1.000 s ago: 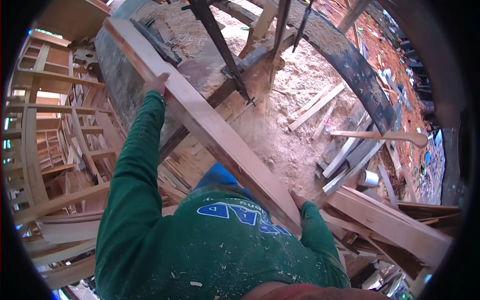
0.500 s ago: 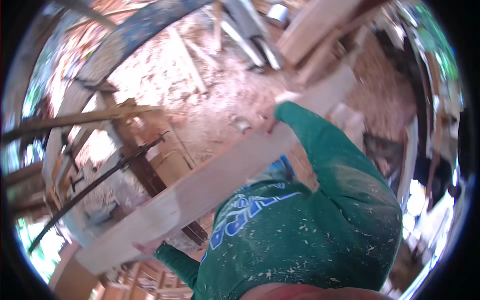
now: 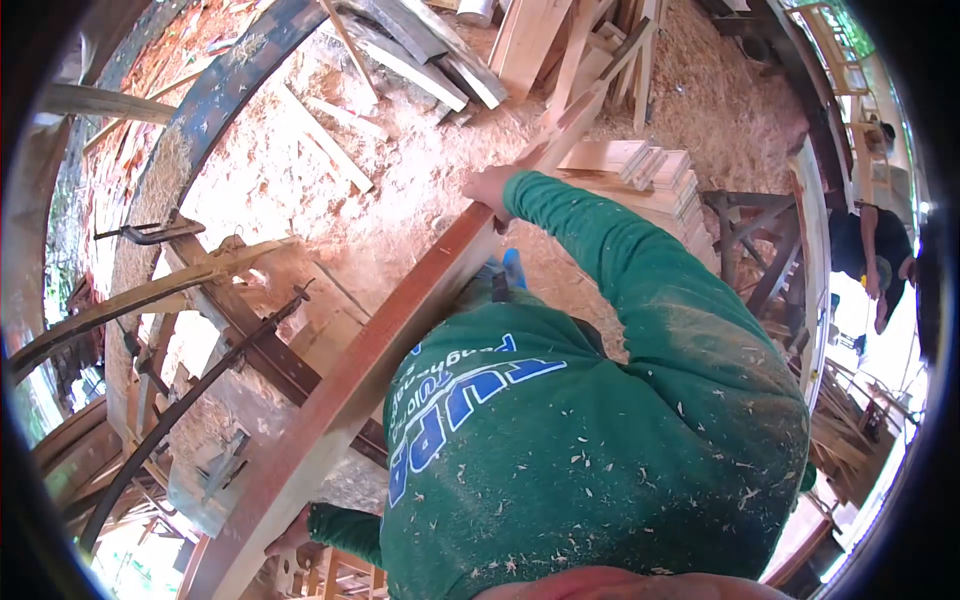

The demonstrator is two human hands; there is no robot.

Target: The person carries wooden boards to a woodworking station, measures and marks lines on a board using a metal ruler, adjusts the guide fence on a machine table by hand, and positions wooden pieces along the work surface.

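Observation:
A long wooden board (image 3: 385,325) runs diagonally across my front, its narrow reddish edge turned up. My right hand (image 3: 490,190) is closed over it near the upper end. At the lower left, my left hand (image 3: 290,532) holds the board's side close to the near end; its fingers are partly hidden. Both green sleeves carry wood dust or shavings. Part of a blue shoe (image 3: 513,268) shows beyond the board.
Stacked planks (image 3: 650,190) stand at upper right, with loose lumber (image 3: 430,60) farther back. A metal bar clamp (image 3: 190,400) and dark beam (image 3: 270,350) lie left. Shavings cover the ground. Another person (image 3: 872,245) is at far right.
The board has rolled from its broad pale face to its narrow reddish edge. My right hand, still on it, appears farther left and higher in view.

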